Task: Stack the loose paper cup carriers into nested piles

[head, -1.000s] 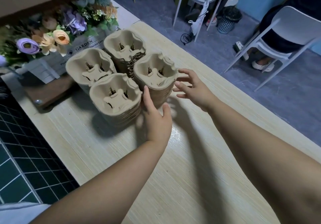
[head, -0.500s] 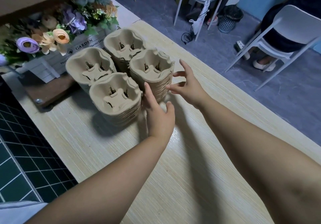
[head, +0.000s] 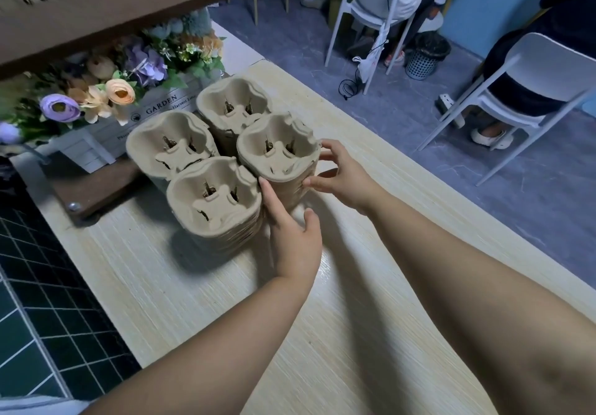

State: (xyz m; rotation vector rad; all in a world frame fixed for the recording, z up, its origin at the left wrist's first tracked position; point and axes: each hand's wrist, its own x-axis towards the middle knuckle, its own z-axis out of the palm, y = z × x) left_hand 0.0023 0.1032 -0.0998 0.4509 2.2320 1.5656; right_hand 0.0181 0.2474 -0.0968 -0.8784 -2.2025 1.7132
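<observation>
Pale wood-grain table (head: 200, 302) runs up the middle of the frame, and two bare arms reach over it from the bottom edge. The left hand (head: 295, 237) is flat-fingered, its index finger laid against the near side of the right-hand pile (head: 277, 150) of paper cup carriers, thumb held apart above the tabletop; it grips nothing. The right hand (head: 345, 179) comes in from the right with fingers spread and only lightly bent, fingertips touching the same pile's outer wall, so the pile sits between the two hands, pressed rather than clasped. Four nested piles stand upright and close together just above centre: the right-hand one, a near pile (head: 213, 195), a left pile (head: 171, 144) and a far pile (head: 233, 105). Behind them at upper left sits a white flower box (head: 96, 137) lettered GARDEN, under a brown shelf (head: 96, 5). Dark green tiles (head: 32, 318) fill the lower left. On the grey floor (head: 483, 205) at upper right stand two occupied seats, a top-centre chair (head: 380, 18) and a right-edge chair (head: 532, 86), plus one black mesh bin (head: 427, 57).
</observation>
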